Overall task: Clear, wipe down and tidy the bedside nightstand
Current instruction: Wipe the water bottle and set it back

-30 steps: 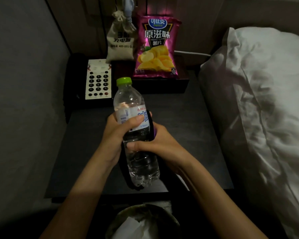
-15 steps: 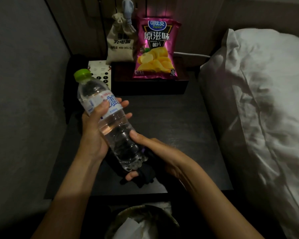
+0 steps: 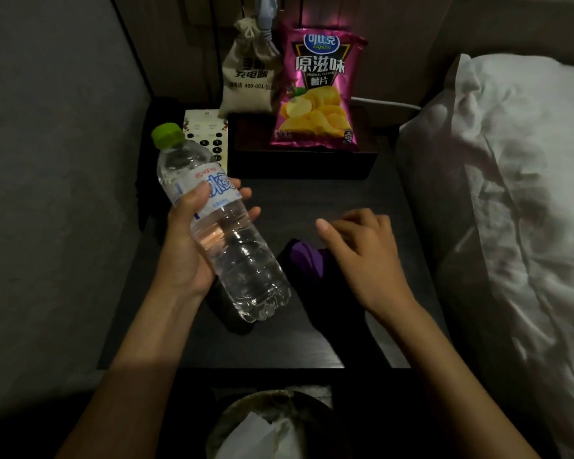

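Dark nightstand (image 3: 328, 200): water bottle (image 3: 226, 233) tilted in left grip (image 3: 193, 246), right grip (image 3: 362, 246) apart

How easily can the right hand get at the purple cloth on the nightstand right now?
Probably yes. The right hand hangs empty directly over the purple cloth, nothing between them. The water bottle is held off to the side in the left hand.

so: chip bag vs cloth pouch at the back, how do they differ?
The chip bag is glossy magenta foil with a picture of chips; the cloth pouch is matte beige fabric with dark printed text. The chip bag is the wider and taller of the two; the cloth pouch is narrower and cinched at its neck. Both stand upright side by side at the back, untouched by either hand.
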Action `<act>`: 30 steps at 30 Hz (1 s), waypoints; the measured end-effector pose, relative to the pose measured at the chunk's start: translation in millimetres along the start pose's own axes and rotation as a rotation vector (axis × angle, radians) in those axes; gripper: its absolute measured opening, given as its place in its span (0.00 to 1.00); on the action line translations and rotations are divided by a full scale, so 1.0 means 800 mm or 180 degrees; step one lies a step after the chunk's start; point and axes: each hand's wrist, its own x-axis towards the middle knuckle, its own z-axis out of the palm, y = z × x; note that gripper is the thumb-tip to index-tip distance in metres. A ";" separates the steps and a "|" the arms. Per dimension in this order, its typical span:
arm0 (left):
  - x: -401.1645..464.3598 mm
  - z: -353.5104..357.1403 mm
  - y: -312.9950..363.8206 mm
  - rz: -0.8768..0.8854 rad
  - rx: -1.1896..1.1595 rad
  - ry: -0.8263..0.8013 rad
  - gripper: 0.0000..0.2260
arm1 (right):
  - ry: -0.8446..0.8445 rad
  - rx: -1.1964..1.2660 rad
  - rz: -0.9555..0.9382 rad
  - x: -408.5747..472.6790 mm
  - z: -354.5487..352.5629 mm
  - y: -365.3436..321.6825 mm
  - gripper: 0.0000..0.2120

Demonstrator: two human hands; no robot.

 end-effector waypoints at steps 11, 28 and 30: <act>-0.015 0.051 -0.046 -0.0421 0.0686 -0.0223 0.28 | -0.0610 0.1489 0.0164 -0.013 0.021 -0.024 0.31; -0.012 0.044 -0.073 0.0044 0.2372 -0.1052 0.35 | -0.0568 0.3581 0.0780 0.010 -0.034 0.013 0.22; -0.014 0.035 -0.075 0.0061 0.2881 -0.1236 0.37 | 0.0080 0.3350 0.0734 0.018 -0.046 0.029 0.20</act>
